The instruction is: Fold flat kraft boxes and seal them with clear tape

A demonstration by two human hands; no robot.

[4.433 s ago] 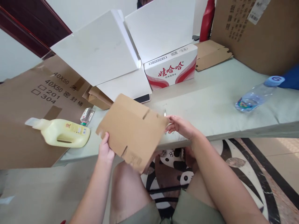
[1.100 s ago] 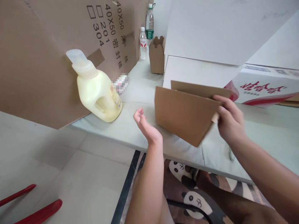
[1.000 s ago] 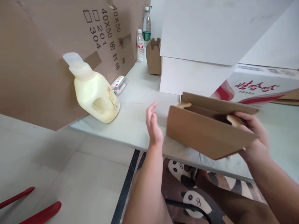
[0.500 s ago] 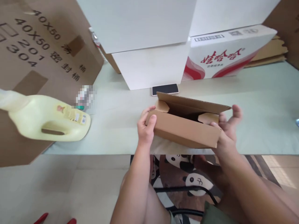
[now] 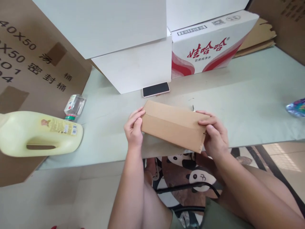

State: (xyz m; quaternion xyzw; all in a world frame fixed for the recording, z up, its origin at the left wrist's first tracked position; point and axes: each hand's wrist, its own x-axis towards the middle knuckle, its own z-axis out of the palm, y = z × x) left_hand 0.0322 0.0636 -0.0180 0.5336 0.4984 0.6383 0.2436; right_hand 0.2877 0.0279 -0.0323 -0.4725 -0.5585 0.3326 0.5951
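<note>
Brown oblong cardboard box [image 5: 173,124] is held between both hands, at the front edge of the table draped in pale green cloth [image 5: 252,98]. Left end is clamped by the left hand [image 5: 134,128], fingers and thumb wrapped at the corner; right end is gripped by the right hand [image 5: 215,135], fingers laid on the top panel, thumb at the end. Box surface: plain, matt, unprinted on visible faces; long crease seen between top and front panels; small slits visible at right end. Box is tilted, right end lower. Whether the underside is touched by the cloth cannot be told. Just beyond the grip, a dark-screened flat phone [image 5: 156,90] is seen; left of the grip, a pale yellow plastic jug with handle [image 5: 57,127].
</note>
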